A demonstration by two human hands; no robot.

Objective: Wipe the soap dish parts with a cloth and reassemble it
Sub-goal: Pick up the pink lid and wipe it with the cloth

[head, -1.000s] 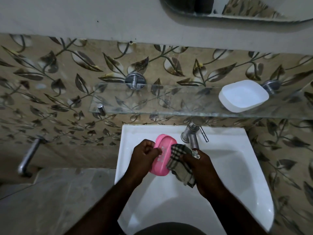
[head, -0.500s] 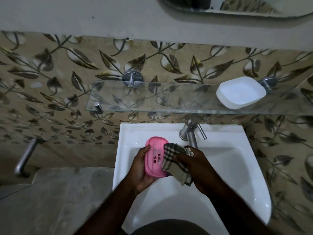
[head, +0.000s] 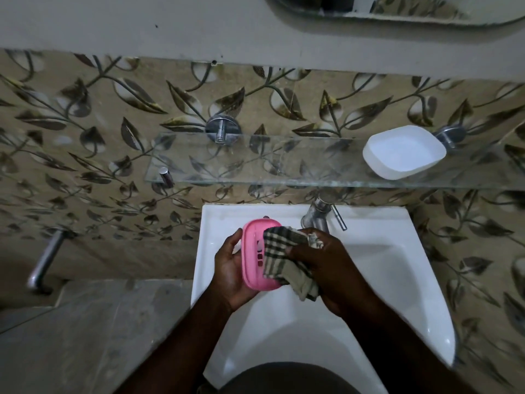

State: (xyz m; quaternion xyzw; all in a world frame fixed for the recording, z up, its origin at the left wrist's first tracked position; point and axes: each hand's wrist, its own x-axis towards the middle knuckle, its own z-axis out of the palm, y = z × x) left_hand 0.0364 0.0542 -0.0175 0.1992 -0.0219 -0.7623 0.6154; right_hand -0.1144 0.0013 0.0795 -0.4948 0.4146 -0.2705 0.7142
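Over the white sink (head: pixel 397 280) my left hand (head: pixel 231 273) cradles the pink slotted soap dish tray (head: pixel 254 253) from below and from its left edge, the tray's inner face turned up towards me. My right hand (head: pixel 326 268) grips a bunched checked cloth (head: pixel 279 251) and presses it onto the right half of the tray, hiding that part. The white soap dish base (head: pixel 403 150) sits hollow side up on the glass shelf (head: pixel 255 169) at the right.
A chrome tap (head: pixel 319 213) stands at the sink's back edge just beyond my right hand. Shelf brackets (head: pixel 222 127) stick out of the leaf-patterned wall. A metal pipe (head: pixel 45 260) juts out at the left above a grey ledge (head: pixel 93 334). A mirror edge shows at the top.
My left hand has turned the pink tray from edge-on to face up and shifted its hold underneath. The cloth in my right hand has moved further onto the tray's face.
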